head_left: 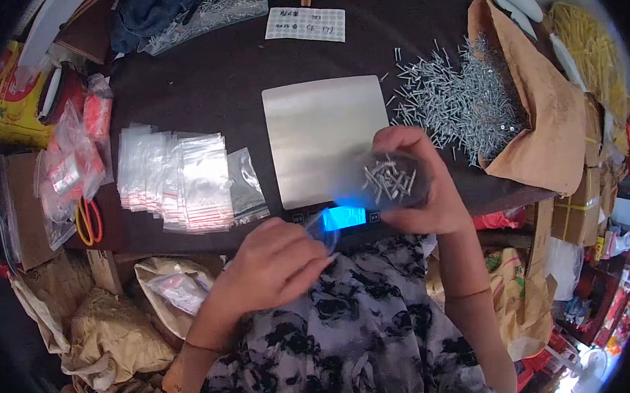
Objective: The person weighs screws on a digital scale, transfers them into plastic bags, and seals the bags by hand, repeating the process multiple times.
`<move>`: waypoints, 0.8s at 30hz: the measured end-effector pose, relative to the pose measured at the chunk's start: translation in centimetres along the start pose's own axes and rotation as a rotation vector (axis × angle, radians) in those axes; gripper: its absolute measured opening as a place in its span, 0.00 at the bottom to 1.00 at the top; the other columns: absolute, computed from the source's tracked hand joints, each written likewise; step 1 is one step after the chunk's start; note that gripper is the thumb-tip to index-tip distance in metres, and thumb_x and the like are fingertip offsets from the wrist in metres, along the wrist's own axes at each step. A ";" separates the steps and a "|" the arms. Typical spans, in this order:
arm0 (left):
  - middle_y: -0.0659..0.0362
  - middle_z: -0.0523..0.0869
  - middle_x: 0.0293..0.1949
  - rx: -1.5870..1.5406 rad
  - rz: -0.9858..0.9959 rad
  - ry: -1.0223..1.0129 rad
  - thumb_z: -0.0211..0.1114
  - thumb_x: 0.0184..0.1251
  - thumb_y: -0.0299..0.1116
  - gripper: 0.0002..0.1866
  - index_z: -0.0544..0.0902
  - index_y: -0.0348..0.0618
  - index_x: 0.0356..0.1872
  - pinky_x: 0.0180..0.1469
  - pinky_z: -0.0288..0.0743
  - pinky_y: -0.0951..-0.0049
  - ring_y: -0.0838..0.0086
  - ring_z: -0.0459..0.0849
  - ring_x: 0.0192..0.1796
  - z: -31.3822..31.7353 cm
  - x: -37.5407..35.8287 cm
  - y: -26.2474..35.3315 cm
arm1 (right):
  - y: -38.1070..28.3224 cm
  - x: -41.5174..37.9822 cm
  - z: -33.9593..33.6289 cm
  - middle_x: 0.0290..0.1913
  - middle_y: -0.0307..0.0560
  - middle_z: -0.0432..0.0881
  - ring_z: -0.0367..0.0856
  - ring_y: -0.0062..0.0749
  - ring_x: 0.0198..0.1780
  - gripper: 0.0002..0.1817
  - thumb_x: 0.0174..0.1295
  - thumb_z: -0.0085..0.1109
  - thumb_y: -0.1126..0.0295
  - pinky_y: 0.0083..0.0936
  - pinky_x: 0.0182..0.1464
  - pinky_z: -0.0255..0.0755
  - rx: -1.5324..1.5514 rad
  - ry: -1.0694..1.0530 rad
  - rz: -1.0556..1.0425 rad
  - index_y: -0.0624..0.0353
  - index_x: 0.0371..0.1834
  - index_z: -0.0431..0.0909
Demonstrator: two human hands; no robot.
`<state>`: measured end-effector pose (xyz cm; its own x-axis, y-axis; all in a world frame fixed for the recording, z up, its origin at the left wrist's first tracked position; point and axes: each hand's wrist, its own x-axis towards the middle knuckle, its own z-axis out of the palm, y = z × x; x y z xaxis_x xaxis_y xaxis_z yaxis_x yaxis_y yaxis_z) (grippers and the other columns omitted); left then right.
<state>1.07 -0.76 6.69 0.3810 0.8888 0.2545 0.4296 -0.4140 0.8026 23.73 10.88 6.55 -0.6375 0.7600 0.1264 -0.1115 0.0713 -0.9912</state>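
My right hand (pixel 435 184) is wrapped around the side of a small dark-looking dish, blurred by motion, with several silver screws (pixel 391 182) in it. It hovers over the lower right corner of a scale's metal plate (pixel 325 134). My left hand (pixel 279 261) is closed on a clear plastic bag (pixel 323 232), just in front of the scale's lit blue display (pixel 346 217). The digits are too washed out to read. Left of the scale lies a fanned stack of clear zip bags (pixel 200 179).
A large heap of screws (pixel 454 99) spreads from an open brown paper bag (pixel 543 118) at the right. At the back are a handwritten label card (pixel 305 25) and a clear bag of screws (pixel 207 18). Red-filled plastic packets (pixel 72 166) lie at the left.
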 end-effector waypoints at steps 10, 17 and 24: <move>0.57 0.75 0.30 0.038 0.126 0.064 0.65 0.52 0.25 0.05 0.81 0.39 0.31 0.34 0.67 0.63 0.64 0.76 0.31 1.8 1.8 0.4 | -6.0 0.5 2.7 0.42 0.44 0.72 0.74 0.38 0.44 0.26 0.28 0.63 0.74 0.28 0.50 0.68 -0.682 -0.281 -0.131 0.57 0.40 0.77; 0.54 0.81 0.39 0.011 0.064 0.215 0.68 0.53 0.23 0.08 0.82 0.37 0.35 0.42 0.75 0.67 0.64 0.81 0.40 0.6 1.2 1.1 | 1.3 0.7 -1.2 0.52 0.46 0.76 0.73 0.45 0.57 0.37 0.36 0.75 0.74 0.36 0.62 0.61 -0.644 0.101 -0.022 0.55 0.56 0.72; 0.47 0.83 0.51 -0.214 0.002 0.158 0.68 0.57 0.21 0.07 0.81 0.34 0.37 0.43 0.81 0.67 0.59 0.86 0.43 0.2 0.5 0.7 | -1.5 -0.1 -1.1 0.51 0.43 0.79 0.75 0.39 0.56 0.24 0.47 0.73 0.62 0.36 0.61 0.59 -0.696 -0.167 -0.234 0.54 0.49 0.77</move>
<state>1.69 -0.70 7.33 0.2417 0.9146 0.3241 0.2392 -0.3798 0.8936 24.82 11.36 8.02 -0.7697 0.5708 0.2859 0.2139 0.6525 -0.7270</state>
